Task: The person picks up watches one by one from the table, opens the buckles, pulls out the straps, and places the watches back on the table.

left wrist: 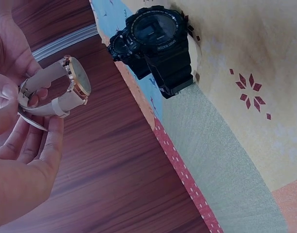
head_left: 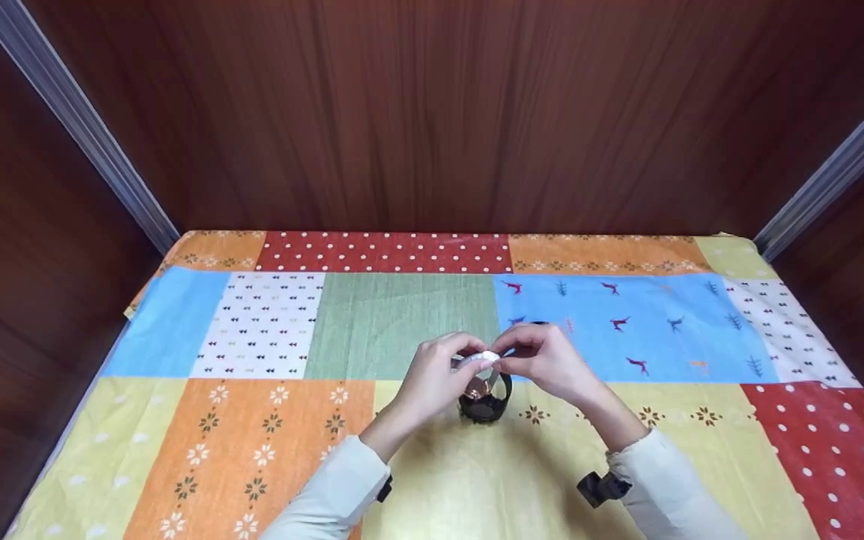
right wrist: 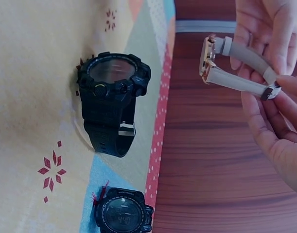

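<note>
Both hands hold a wristwatch with a rose-gold case and a pale strap (left wrist: 79,80) just above the table. My left hand (head_left: 430,375) pinches the strap near its buckle (right wrist: 270,92). From the other side, my right hand (head_left: 550,361) grips the strap's end part with thumb and fingers. The strap forms a loop, and its case hangs away from the fingers. Whether the buckle is fastened, I cannot tell. Below the hands, a large black digital watch (right wrist: 109,82) stands on the cloth with its strap looped.
A second black digital watch (right wrist: 123,213) sits beyond the first, mostly behind the right hand in the head view. The patchwork cloth (head_left: 267,450) covers the table. A brown wood-grain panel (head_left: 432,112) rises behind it, with side panels left and right.
</note>
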### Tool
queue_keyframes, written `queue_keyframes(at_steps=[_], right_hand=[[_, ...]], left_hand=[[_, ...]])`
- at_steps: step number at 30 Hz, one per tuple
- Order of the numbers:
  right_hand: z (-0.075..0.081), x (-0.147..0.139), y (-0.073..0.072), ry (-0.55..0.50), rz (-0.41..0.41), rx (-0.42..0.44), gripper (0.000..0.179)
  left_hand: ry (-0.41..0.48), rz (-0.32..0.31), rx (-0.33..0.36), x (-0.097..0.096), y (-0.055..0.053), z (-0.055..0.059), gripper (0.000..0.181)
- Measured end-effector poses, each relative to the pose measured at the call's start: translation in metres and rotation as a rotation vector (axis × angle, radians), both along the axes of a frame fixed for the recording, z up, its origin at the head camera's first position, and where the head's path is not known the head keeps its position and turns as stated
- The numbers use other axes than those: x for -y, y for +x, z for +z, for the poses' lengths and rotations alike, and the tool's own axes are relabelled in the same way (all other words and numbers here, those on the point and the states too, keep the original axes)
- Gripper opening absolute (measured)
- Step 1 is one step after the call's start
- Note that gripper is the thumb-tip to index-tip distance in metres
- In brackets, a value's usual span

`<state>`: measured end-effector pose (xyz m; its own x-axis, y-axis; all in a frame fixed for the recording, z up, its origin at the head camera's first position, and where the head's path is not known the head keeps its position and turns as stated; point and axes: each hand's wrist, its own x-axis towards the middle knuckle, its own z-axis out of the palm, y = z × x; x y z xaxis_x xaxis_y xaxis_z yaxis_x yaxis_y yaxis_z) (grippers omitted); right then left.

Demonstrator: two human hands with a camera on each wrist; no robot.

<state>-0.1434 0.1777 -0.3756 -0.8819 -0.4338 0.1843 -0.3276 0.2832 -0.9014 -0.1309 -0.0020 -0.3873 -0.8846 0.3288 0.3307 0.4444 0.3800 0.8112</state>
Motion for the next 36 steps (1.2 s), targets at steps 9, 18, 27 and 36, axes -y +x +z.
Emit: queue_keyframes(at_steps=[9,18,27,36], right_hand=[[0.0019,-0.0021,0.0015,-0.014,-0.009,0.011,0.011],[0.0038,-0.0024,0.0015,-0.028,-0.011,-0.007,0.011],[0.0051,-0.0023,0.0008,-0.038,-0.048,0.023,0.012],[0.0060,-0.0051,0.0010,-0.012,-0.029,0.011,0.013]], left_hand=[[0.012,-0.018,-0.006,-0.0010,-0.0005,-0.0021,0.012],[0.023,-0.043,-0.014,-0.0001,-0.0001,-0.0009,0.011],[0.050,-0.046,0.028,0.0019,-0.0002,-0.0035,0.010],[0.022,-0.046,0.047,0.0018,0.0013,-0.0008,0.012]])
